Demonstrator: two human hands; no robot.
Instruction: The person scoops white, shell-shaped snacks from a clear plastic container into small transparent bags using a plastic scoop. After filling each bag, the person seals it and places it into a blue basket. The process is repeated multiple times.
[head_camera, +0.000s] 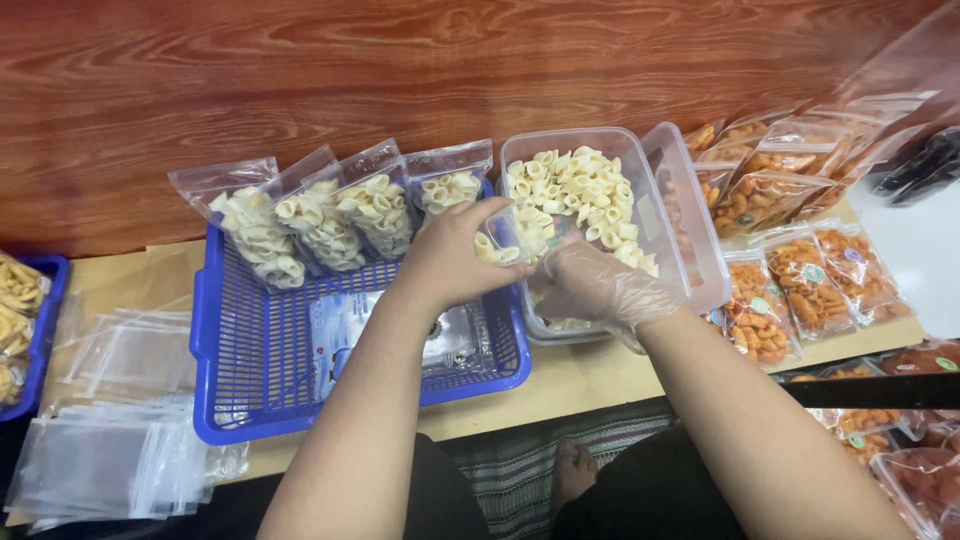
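My left hand (452, 255), bare, pinches the top of a small clear bag (497, 250) with pale shell crackers in it, held between the blue basket and the clear tub. My right hand (598, 288), in a thin clear plastic glove, sits at the bag's mouth over the tub's near rim, fingers curled; what it holds is hidden. The clear plastic tub (672, 215) is heaped with pale shell-shaped crackers (580, 190). The blue plastic basket (250, 360) holds several filled clear bags (320, 225) standing along its far side.
A stack of empty clear bags (110, 440) lies at the left. Bags of orange snacks (790, 270) spread over the right side. A second blue basket (45, 300) with yellow snacks is at the far left edge. A red-brown wood wall (400, 70) stands behind the table.
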